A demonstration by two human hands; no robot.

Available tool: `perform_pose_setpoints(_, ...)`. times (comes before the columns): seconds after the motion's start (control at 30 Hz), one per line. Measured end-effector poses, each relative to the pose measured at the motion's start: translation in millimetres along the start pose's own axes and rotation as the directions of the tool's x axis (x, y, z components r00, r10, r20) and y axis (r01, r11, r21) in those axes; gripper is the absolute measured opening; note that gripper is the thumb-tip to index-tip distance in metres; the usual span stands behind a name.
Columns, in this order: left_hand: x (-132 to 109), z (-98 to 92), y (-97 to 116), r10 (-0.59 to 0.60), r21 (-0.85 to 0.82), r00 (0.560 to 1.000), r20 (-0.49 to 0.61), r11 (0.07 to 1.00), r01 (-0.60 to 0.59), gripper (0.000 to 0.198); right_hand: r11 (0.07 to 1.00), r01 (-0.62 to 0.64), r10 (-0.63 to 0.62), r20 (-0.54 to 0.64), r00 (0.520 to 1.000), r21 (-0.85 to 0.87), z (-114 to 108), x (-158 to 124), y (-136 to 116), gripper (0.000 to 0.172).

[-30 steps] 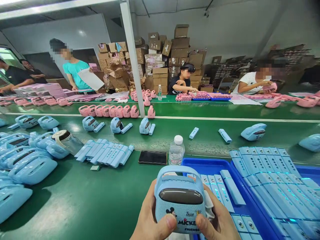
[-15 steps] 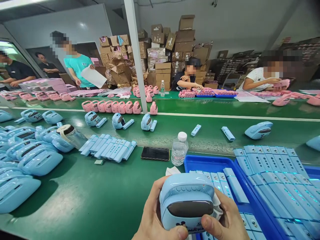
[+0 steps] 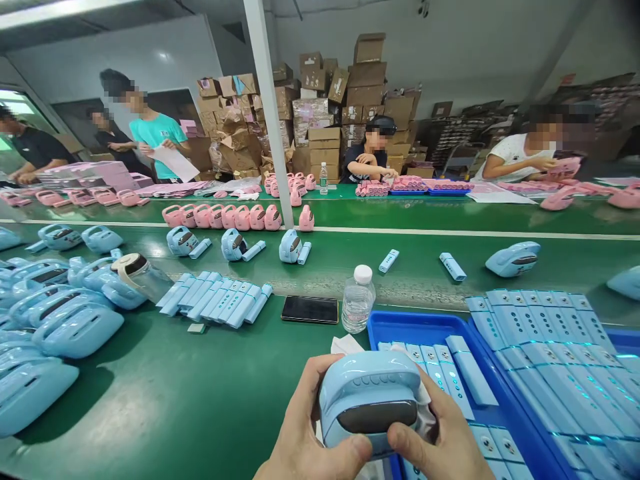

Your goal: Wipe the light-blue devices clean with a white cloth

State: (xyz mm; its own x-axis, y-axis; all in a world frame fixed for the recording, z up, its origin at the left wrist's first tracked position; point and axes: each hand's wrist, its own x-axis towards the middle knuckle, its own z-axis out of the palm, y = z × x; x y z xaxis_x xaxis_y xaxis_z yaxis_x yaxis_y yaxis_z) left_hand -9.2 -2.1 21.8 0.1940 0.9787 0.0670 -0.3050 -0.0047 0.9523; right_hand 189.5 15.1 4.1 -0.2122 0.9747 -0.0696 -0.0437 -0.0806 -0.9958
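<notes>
Both of my hands grip a light-blue portable speaker (image 3: 370,400) low in the view, with a dark glossy oval panel facing me. My left hand (image 3: 307,417) holds its left side, and my right hand (image 3: 425,443) holds its right side and lower edge. Its printed fabric face is turned down, out of sight. A white cloth (image 3: 347,347) shows behind the speaker. Just right of my right hand, light-blue bars (image 3: 463,377) lie in a blue plastic tray (image 3: 400,323).
Stacked blue bars (image 3: 545,353) fill a tray to the right. A black phone (image 3: 310,310) and water bottle (image 3: 359,300) stand ahead on the green conveyor belt (image 3: 150,393). Blue speakers (image 3: 65,327) are heaped left. Co-workers (image 3: 370,150) handle pink units beyond a metal pole (image 3: 270,113).
The speaker has rolled forward in my hands, so its printed face has turned down and its rounded top now faces me. The white cloth shows more behind it.
</notes>
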Motion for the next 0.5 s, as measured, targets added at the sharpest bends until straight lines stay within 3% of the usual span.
perform_pose_setpoints(0.13, 2.9, 1.6, 1.0, 0.072, 0.081, 0.995, -0.072, 0.994, -0.067, 0.065, 0.996, 0.088, -0.087, 0.032, 0.996, -0.019, 6.7, 3.4, -7.8, 0.076)
perform_pose_setpoints(0.23, 6.4, -0.8, 5.4, 0.028, -0.005, 1.000, 0.000, 1.000, -0.028, 0.068, 0.997, 0.057, -0.055, 0.036, 0.998, -0.049, 10.1, 8.5, -10.4, 0.078)
perform_pose_setpoints(0.37, 5.8, -3.1, -2.7, -0.055, -0.142, 0.998, 0.001, 0.988, 0.054, 0.085, 0.989, -0.054, 0.080, -0.193, 0.978, 0.141, 3.5, 14.4, -5.9, 0.079)
perform_pose_setpoints(0.43, 4.8, -1.9, -11.5, -0.064, -0.175, 0.995, -0.075, 0.983, 0.050, 0.085, 0.965, -0.017, 0.096, -0.294, 0.951, 0.260, 0.9, 14.8, -5.2, 0.069)
perform_pose_setpoints(0.5, 4.8, 0.5, -19.4, -0.064, -0.196, 0.987, -0.146, 0.980, 0.035, 0.085, 0.970, 0.046, 0.050, -0.380, 0.924, 0.239, 2.5, 12.9, -7.1, 0.058)
